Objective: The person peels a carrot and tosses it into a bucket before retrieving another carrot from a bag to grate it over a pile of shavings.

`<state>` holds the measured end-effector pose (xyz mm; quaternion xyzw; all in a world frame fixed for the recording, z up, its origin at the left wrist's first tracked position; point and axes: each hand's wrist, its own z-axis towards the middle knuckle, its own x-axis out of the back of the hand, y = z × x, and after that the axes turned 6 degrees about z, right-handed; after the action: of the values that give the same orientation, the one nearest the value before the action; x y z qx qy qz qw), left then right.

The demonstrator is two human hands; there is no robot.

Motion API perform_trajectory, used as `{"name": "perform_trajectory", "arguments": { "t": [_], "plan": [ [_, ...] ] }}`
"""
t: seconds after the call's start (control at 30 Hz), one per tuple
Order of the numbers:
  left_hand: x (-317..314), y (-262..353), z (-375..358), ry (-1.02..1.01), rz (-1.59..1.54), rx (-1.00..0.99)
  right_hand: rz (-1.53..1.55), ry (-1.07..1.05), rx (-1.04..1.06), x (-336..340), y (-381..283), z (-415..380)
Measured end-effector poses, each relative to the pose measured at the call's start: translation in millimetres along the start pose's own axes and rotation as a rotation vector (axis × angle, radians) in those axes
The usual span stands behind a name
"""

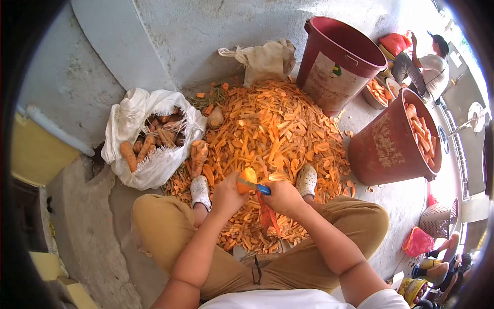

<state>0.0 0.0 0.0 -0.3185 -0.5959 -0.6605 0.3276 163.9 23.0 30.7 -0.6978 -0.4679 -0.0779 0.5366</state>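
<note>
My left hand (pixel 229 195) is closed around a carrot (pixel 249 176), whose bright orange peeled end shows above the fingers. In my right hand (pixel 285 197) is a small knife (pixel 263 189) with a blue handle, its thin blade lying against the carrot. A red strip (pixel 267 216) hangs below the right hand. Both hands are over a large heap of carrot peelings (pixel 272 123) between my feet. To the left, a torn white sack (pixel 121 121) holds several unpeeled carrots (pixel 146 147); another large carrot (pixel 198 154) lies beside it.
A maroon bucket (pixel 324 77) stands behind the heap. Right of it, a second red bucket (pixel 381 144) holds peeled carrots (pixel 421 135). A crumpled sack (pixel 267 59) lies by the wall. A person (pixel 429 69) sits far right, near a basin of carrots (pixel 378 93). Perforated basket (pixel 436 220) at lower right.
</note>
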Motion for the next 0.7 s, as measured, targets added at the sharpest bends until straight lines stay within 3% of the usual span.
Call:
{"name": "perform_trajectory", "arguments": {
  "t": [0.17, 0.27, 0.37, 0.4, 0.47, 0.53, 0.57, 0.63, 0.7],
  "plan": [
    [-7, 1, -3, -0.047, -0.018, -0.073, -0.071, 0.035, -0.004, -1, 11, 1],
    [1, 3, -2, 0.058, 0.026, -0.238, -0.068, 0.048, -0.117, -8, 20, 14],
    [-3, 0, -7, 0.021, 0.059, -0.151, -0.009, 0.04, -0.13, -23, 27, 22],
    [-1, 10, -8, 0.099, 0.016, -0.255, -0.072, -0.059, -0.217, -25, 40, 33],
    [9, 32, -11, 0.233, -0.061, -0.477, -0.078, -0.106, -0.122, -78, 131, 65],
    [4, 18, -9, 0.258, -0.073, -0.394, -0.302, -0.232, -0.047, -82, 122, 63],
    [1, 13, -8, 0.28, -0.09, -0.343, -0.145, -0.29, -0.295, -52, 73, 46],
    [7, 14, -7, 0.216, -0.123, -0.257, 0.017, -0.182, -0.38, -40, 52, 38],
    [10, 12, -4, 0.189, -0.123, -0.199, 0.089, -0.121, -0.324, -25, 41, 37]
  ]
}}
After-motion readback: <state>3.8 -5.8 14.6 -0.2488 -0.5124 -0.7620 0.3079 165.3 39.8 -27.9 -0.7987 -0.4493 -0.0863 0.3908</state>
